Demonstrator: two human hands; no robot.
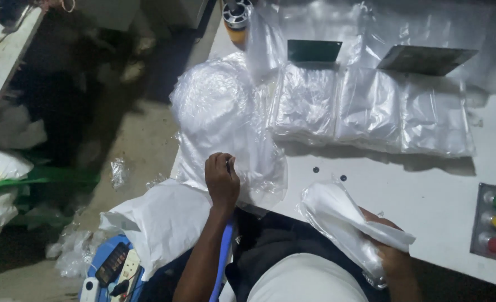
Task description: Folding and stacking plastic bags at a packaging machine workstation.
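A packing workshop: stacks of clear plastic bags on a white worktable with a button panel.

You look down on a white worktable that fills the right side of the view. A grey panel with green, yellow and red buttons is set into its right end. Left of the table lies a dim, dusty concrete floor, littered with plastic scraps. A green crate stands at the far left in shadow.
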